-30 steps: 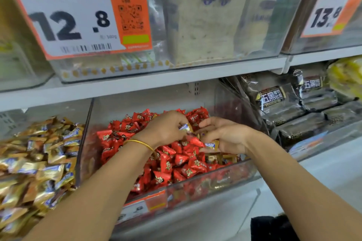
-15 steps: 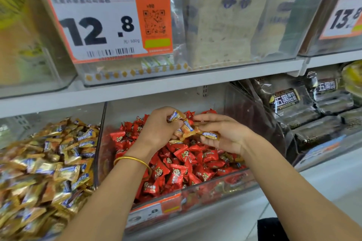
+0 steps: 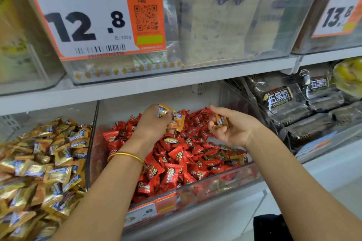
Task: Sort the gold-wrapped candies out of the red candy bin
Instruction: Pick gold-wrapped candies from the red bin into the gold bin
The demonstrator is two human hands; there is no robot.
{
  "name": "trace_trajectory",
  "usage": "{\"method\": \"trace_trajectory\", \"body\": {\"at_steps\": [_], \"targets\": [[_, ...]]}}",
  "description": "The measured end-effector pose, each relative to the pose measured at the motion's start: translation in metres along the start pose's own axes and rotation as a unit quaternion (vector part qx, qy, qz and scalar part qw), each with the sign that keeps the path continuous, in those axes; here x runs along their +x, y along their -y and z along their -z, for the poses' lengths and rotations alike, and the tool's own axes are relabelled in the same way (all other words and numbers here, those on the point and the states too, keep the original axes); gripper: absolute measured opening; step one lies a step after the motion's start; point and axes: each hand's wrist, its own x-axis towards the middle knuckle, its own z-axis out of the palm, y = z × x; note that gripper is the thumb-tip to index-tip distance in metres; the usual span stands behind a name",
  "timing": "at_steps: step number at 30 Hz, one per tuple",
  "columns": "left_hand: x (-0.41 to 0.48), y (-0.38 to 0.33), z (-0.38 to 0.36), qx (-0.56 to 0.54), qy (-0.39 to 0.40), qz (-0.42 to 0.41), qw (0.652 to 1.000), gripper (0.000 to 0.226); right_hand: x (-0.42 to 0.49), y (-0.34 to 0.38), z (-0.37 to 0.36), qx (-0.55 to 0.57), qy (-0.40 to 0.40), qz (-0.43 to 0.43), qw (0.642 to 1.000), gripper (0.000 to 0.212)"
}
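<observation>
Clear plastic forms the front wall of the red candy bin (image 3: 205, 188), the nearest thing on the lower shelf, with an orange price tag (image 3: 148, 211) stuck to it. Two bare forearms reach over that wall, and a gold bangle (image 3: 127, 155) sits on the left wrist.

Inside the bin lies a heap of red candies (image 3: 176, 164). A loose gold-wrapped candy (image 3: 171, 140) lies on top near the bin's middle. A brownish-gold cluster (image 3: 231, 157) sits toward its front right corner.

Over the back half of the bin, the left hand (image 3: 154, 125) is curled, back upward, gripping several gold pieces (image 3: 177, 121) that stick out past its fingers. The right hand (image 3: 235, 131), palm up near the bin's right wall, has its fingers bent round a small gold bundle (image 3: 220, 121).

Left of the bin, a neighbouring bin (image 3: 39, 162) brims with gold candies, likely where these belong. The left hand looks nearly full, so emptying it there before picking more seems wise, checking that no red wrapper rides along.

Above the bin, a large price sign (image 3: 88, 15) fronts the upper shelf.
</observation>
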Motion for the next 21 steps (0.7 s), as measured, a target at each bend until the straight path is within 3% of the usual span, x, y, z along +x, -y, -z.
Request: {"method": "trace_trajectory", "body": {"at_steps": [2, 4, 6, 9, 12, 16, 21], "targets": [[0.000, -0.003, -0.002, -0.051, 0.009, 0.033, 0.998, 0.005, -0.001, 0.003, 0.006, -0.163, -0.061, 0.082, 0.981, 0.010], [-0.001, -0.007, -0.003, -0.125, 0.024, 0.076, 0.989, 0.006, -0.006, 0.002, 0.009, -0.339, -0.096, 0.126, 0.927, 0.011], [-0.002, -0.011, -0.003, -0.196, 0.041, 0.114, 0.973, 0.007, -0.008, -0.002, 0.008, -0.427, -0.087, 0.138, 0.889, 0.015], [-0.002, -0.014, 0.000, -0.275, 0.056, 0.156, 0.947, 0.007, -0.009, -0.006, -0.001, -0.436, -0.036, 0.164, 0.884, 0.009], [-0.003, -0.014, 0.000, -0.322, 0.065, 0.187, 0.926, 0.008, -0.005, -0.010, -0.012, -0.366, 0.011, 0.174, 0.914, 0.017], [-0.004, -0.010, 0.001, -0.311, 0.080, 0.188, 0.928, 0.011, 0.001, -0.017, -0.026, -0.256, 0.108, 0.176, 0.944, 0.022], [-0.003, -0.010, 0.007, -0.367, 0.094, 0.220, 0.899, 0.017, 0.006, -0.023, -0.033, -0.300, 0.084, 0.194, 0.930, 0.019]]}}
